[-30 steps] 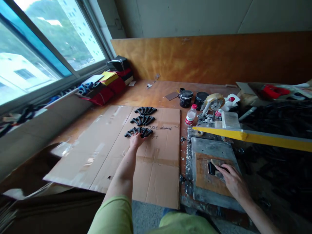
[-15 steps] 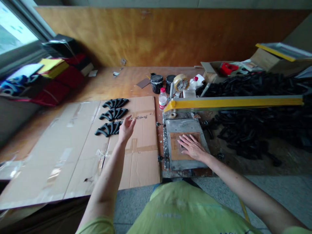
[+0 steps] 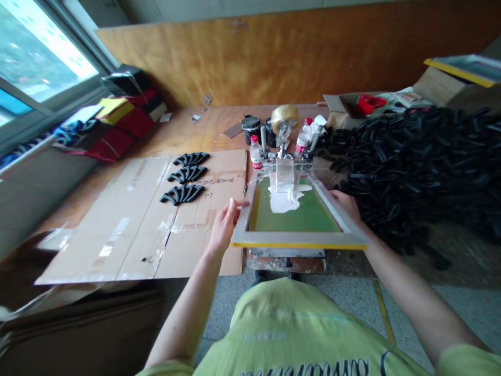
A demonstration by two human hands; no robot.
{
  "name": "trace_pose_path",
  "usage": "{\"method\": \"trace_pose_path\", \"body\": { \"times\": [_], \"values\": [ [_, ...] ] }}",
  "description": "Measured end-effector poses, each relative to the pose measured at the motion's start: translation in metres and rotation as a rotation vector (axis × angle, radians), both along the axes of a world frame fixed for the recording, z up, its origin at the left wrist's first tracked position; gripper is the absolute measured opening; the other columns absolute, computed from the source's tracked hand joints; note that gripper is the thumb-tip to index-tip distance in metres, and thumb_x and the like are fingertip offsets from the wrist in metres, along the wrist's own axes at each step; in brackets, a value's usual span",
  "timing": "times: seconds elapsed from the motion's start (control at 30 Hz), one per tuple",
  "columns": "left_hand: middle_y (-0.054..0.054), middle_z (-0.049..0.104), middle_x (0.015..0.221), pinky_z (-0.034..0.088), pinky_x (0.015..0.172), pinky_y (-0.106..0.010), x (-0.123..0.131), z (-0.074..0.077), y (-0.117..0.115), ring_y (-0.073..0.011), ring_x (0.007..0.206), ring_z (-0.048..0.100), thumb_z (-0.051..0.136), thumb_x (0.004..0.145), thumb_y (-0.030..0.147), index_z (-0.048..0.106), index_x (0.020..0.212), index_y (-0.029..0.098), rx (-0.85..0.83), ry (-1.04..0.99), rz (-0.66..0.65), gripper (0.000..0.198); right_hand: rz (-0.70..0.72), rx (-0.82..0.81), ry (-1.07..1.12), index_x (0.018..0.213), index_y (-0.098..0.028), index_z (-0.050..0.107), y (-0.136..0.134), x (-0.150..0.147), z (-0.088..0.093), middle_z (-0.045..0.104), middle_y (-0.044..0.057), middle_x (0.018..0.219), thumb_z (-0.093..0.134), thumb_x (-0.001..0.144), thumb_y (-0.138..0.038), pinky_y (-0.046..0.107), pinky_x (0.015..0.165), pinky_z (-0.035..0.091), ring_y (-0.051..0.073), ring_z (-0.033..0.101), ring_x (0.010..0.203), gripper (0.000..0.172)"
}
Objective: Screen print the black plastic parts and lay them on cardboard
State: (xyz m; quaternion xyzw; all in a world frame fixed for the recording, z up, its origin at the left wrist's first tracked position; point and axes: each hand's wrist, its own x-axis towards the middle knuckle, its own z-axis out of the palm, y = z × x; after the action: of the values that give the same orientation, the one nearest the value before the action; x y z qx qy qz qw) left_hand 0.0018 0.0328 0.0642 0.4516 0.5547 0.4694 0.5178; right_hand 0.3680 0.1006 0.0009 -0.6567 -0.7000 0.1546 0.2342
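A silk-screen frame [image 3: 299, 239] hangs low and tilted over a flat metal printing base [image 3: 287, 254]. White ink [image 3: 285, 202] lies in a pool on its green mesh, below a pale squeegee block [image 3: 285, 175]. My left hand [image 3: 225, 224] is at the frame's left edge, fingers partly curled, a fingertip touching it. On the opposite edge, my right hand [image 3: 346, 203] grips the frame, its lower part hidden behind it. Three rows of black curved handle-like pieces [image 3: 182, 194] lie on flattened cardboard [image 3: 144, 230] to the left.
A big heap of black pieces [image 3: 410, 162] fills the right side. Behind the frame stand a black ink pot [image 3: 251, 128], a red-capped bottle [image 3: 255, 152] and a tape roll [image 3: 284, 117]. Red boxes [image 3: 125, 125] line the window side. A wooden board [image 3: 250, 62] closes off the back.
The frame has come down from its raised position over the base. My right hand has left the base and moved to the frame's right edge; my left hand has moved right, away from the black pieces.
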Motion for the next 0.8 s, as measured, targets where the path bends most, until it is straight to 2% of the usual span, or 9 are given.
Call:
{"method": "trace_pose_path", "body": {
  "times": [0.07,0.17,0.23,0.3,0.43,0.53,0.63,0.7,0.8],
  "values": [
    [-0.001,0.065,0.069,0.04,0.048,-0.021,0.0,-0.035,-0.019,-0.0103,0.053,0.053,0.062,0.08,0.065,0.069,0.117,0.017,-0.133,0.008,-0.019,0.061,0.043,0.083,0.018,0.129,-0.022,0.064,0.015,-0.009,0.016,0.068,0.009,0.125,0.049,0.096,-0.034,0.039,0.093,0.053,0.026,0.066,0.107,0.038],
    [0.004,0.059,0.062,0.035,0.046,-0.02,0.006,-0.087,-0.03,-0.0087,0.049,0.047,0.073,0.072,0.056,0.052,0.143,0.016,-0.194,0.019,0.018,0.084,0.265,0.227,-0.063,0.143,-0.014,0.049,0.029,-0.052,0.033,0.049,0.015,0.145,0.061,0.091,-0.037,0.046,0.105,0.045,0.03,0.051,0.129,0.058],
    [0.005,0.058,0.062,0.032,0.045,-0.019,0.01,-0.112,-0.029,-0.0083,0.049,0.045,0.072,0.073,0.054,0.044,0.149,0.015,-0.198,0.035,0.043,0.09,0.395,0.224,-0.191,0.141,-0.013,0.049,0.034,-0.084,0.037,0.049,0.017,0.143,0.069,0.087,-0.035,0.049,0.108,0.041,0.032,0.046,0.131,0.061],
    [0.004,0.059,0.065,0.033,0.046,-0.02,0.011,-0.127,-0.026,-0.0088,0.05,0.047,0.071,0.074,0.052,0.043,0.149,0.015,-0.2,0.044,0.053,0.088,0.469,0.135,-0.305,0.127,-0.013,0.058,0.034,-0.107,0.033,0.061,0.016,0.125,0.071,0.086,-0.031,0.046,0.101,0.045,0.031,0.054,0.119,0.047],
    [0.001,0.064,0.071,0.039,0.049,-0.02,0.007,-0.138,-0.023,-0.011,0.055,0.054,0.069,0.077,0.051,0.048,0.146,0.016,-0.221,0.051,0.024,0.08,0.547,-0.015,-0.454,0.102,-0.015,0.068,0.01,-0.115,0.015,0.071,0.011,0.097,0.061,0.092,-0.025,0.033,0.082,0.048,0.024,0.063,0.094,0.016],
    [-0.002,0.069,0.079,0.044,0.055,-0.021,0.005,-0.145,-0.023,-0.0135,0.064,0.06,0.067,0.079,0.051,0.052,0.142,0.016,-0.217,0.037,0.014,0.074,0.703,-0.003,-0.488,0.101,-0.016,0.069,-0.016,-0.101,0.009,0.072,0.009,0.099,0.048,0.095,-0.015,0.029,0.074,0.046,0.021,0.065,0.09,0.022],
    [-0.004,0.071,0.084,0.046,0.058,-0.022,0.005,-0.149,-0.024,-0.0154,0.07,0.063,0.066,0.08,0.052,0.053,0.14,0.016,-0.215,0.053,0.019,0.072,0.876,-0.033,-0.454,0.098,-0.019,0.07,-0.026,-0.087,0.015,0.072,0.005,0.098,0.049,0.093,-0.012,0.026,0.067,0.043,0.018,0.065,0.083,0.023],
    [-0.005,0.071,0.085,0.047,0.059,-0.022,0.005,-0.147,-0.024,-0.016,0.071,0.063,0.066,0.08,0.052,0.055,0.139,0.016,-0.212,0.074,0.025,0.07,0.878,-0.048,-0.406,0.093,-0.021,0.071,-0.023,-0.085,0.019,0.073,0.002,0.093,0.056,0.09,-0.016,0.026,0.066,0.042,0.017,0.065,0.081,0.015],
    [-0.005,0.07,0.083,0.046,0.058,-0.023,0.007,-0.138,-0.025,-0.0154,0.069,0.063,0.067,0.078,0.053,0.055,0.138,0.015,-0.219,0.056,0.043,0.072,0.741,0.035,-0.352,0.096,-0.02,0.071,-0.021,-0.088,0.013,0.072,0.004,0.096,0.057,0.089,-0.015,0.026,0.069,0.043,0.019,0.065,0.088,0.016]
  ]
}}
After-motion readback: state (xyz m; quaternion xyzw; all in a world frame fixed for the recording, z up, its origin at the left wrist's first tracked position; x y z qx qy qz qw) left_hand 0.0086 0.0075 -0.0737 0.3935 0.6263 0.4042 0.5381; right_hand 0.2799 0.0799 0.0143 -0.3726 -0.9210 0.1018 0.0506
